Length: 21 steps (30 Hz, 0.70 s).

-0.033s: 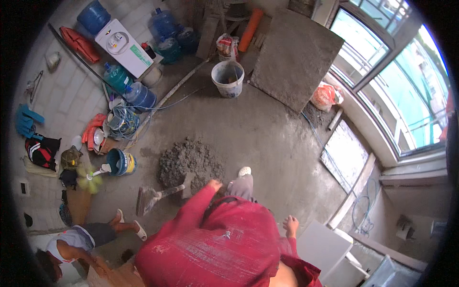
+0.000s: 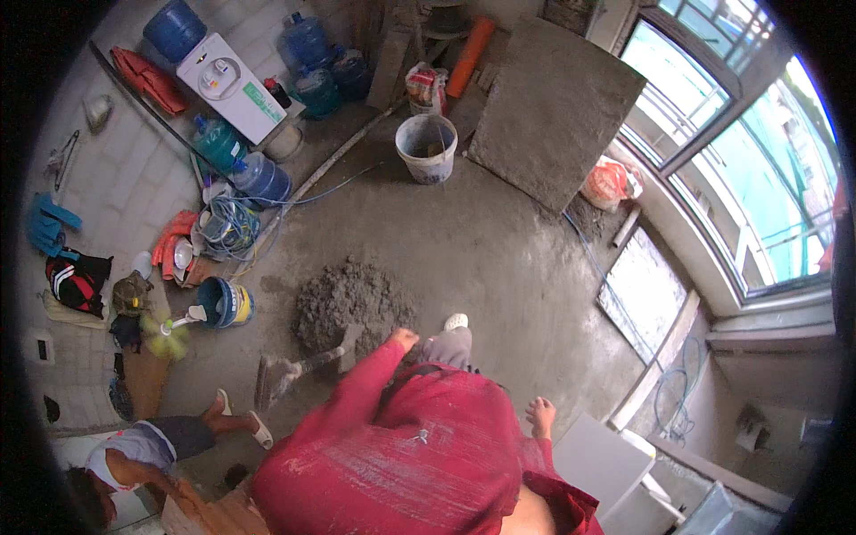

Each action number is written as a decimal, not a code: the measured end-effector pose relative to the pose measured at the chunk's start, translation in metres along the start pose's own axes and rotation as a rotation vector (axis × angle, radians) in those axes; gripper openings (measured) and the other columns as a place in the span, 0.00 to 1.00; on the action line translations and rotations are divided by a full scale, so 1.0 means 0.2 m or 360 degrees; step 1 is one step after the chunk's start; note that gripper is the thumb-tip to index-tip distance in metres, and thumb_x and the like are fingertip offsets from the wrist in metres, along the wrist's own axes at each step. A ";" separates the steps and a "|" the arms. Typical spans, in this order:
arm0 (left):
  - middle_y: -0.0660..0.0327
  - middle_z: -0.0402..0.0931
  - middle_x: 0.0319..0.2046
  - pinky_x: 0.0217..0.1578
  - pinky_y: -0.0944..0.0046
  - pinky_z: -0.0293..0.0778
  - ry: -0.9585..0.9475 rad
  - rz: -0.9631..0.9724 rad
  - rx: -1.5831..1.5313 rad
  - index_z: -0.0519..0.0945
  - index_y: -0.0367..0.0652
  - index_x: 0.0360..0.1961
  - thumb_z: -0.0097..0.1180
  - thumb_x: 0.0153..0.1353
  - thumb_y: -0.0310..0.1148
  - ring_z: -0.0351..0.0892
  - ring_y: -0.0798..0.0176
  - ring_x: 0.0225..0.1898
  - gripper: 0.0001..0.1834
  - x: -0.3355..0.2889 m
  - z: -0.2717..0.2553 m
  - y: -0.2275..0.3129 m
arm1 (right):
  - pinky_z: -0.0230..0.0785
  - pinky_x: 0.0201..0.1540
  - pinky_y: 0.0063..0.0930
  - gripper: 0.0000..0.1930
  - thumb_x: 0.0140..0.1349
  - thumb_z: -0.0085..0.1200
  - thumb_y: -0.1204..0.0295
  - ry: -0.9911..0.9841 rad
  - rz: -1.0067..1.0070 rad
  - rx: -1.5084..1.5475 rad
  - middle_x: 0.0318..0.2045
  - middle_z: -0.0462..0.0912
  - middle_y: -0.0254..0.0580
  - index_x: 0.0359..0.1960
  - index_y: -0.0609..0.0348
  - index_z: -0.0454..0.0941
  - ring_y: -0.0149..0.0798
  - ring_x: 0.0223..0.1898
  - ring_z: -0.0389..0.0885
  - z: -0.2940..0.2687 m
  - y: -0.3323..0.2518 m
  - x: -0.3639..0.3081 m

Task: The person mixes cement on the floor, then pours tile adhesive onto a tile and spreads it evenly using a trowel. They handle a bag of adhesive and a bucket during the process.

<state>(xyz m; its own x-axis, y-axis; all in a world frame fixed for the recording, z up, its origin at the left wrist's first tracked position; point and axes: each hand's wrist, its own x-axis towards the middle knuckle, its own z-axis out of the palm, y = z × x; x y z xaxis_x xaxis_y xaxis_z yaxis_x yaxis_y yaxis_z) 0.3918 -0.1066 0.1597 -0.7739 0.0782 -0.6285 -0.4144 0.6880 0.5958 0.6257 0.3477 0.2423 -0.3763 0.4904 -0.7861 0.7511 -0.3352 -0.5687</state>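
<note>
My left hand (image 2: 404,340) hangs beside my leg at the right edge of a heap of wet grey mortar (image 2: 355,301). Its fingers are curled in and nothing shows in them. A long-handled shovel-like tool (image 2: 312,362) lies left of that hand, by the heap's near side; my sleeve hides part of the area. My right hand (image 2: 540,416) is held out at my other side, fingers apart, holding nothing. Nearest to it is a pale grey panel (image 2: 596,464). My white clog (image 2: 456,321) stands on the floor ahead of my body.
Another person (image 2: 147,455) is low at the left. A white bucket (image 2: 426,148) stands ahead, near a leaning grey board (image 2: 555,111). Along the left wall are a water dispenser (image 2: 230,89), water jugs (image 2: 263,178), a blue-and-yellow bucket (image 2: 226,303) and a fan (image 2: 165,337). Hose (image 2: 681,392) coils at right.
The view has shifted very slightly. My right hand's fingers look a little more spread; my left hand stays by the mortar heap.
</note>
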 end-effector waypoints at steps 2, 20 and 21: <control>0.60 0.83 0.23 0.28 0.60 0.76 0.0108 0.0092 -0.0122 0.86 0.39 0.39 0.64 0.61 0.44 0.80 0.65 0.24 0.17 0.24 -0.13 0.26 | 0.68 0.20 0.24 0.18 0.69 0.52 0.65 -0.0058 -0.0015 -0.0093 0.30 0.81 0.41 0.53 0.66 0.75 0.31 0.22 0.79 0.22 -0.27 0.12; 0.59 0.77 0.25 0.25 0.56 0.72 0.0177 -0.0877 -0.0955 0.80 0.40 0.31 0.57 0.66 0.38 0.76 0.59 0.25 0.12 0.63 -1.10 0.16 | 0.78 0.35 0.47 0.17 0.60 0.56 0.59 -0.0376 -0.0690 -0.1455 0.26 0.85 0.56 0.30 0.63 0.84 0.58 0.30 0.86 1.66 -1.95 1.86; 0.59 0.77 0.26 0.26 0.56 0.72 0.0217 -0.0950 -0.0880 0.79 0.40 0.33 0.57 0.66 0.38 0.77 0.59 0.26 0.12 0.60 -1.13 0.20 | 0.76 0.41 0.51 0.18 0.61 0.56 0.57 -0.0448 -0.0858 -0.1772 0.29 0.84 0.58 0.28 0.62 0.83 0.64 0.37 0.83 1.82 -2.06 1.97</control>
<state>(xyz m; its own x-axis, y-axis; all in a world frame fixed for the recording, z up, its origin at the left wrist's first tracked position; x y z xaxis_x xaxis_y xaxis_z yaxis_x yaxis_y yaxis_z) 0.1750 -0.2327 0.2206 -0.3854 -0.3009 -0.8723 -0.9228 0.1285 0.3633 -0.0288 0.3855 0.0785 -0.7744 0.1205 -0.6211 0.4642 0.7752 -0.4284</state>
